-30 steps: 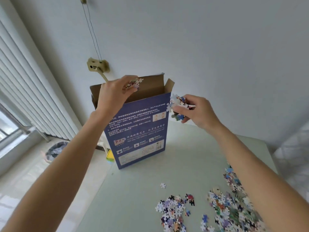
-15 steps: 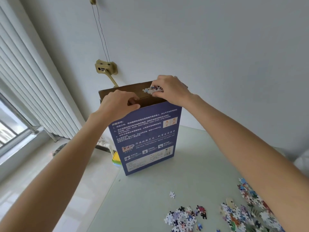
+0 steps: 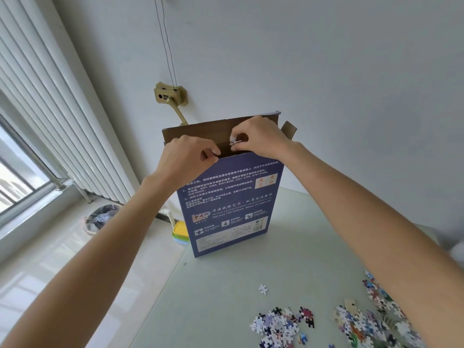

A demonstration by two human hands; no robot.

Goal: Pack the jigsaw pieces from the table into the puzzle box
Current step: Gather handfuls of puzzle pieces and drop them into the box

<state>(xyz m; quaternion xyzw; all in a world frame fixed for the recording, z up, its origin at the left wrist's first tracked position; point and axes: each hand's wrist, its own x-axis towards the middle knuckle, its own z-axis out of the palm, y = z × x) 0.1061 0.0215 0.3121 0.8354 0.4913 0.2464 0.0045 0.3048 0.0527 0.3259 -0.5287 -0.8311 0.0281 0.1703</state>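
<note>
Pale bench point(image 3: 226, 285) by window. Puzzle box point(image 3: 227, 197) upright at far edge. My left grip point(image 3: 187, 158) now pinches front rim, empty of pieces; right grip point(image 3: 256, 136) has moved over opening, pinching few jigsaw pieces point(image 3: 235, 143). Drop imminent; piles point(image 3: 283, 325) remain.

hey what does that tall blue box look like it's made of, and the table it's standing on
The puzzle box looks like cardboard: plain brown on its open top flaps, with a smooth blue printed face that seems slightly glossy. The table has a pale green, even, smooth surface, possibly laminate or glass over a light top; the view leaves that open.
</note>
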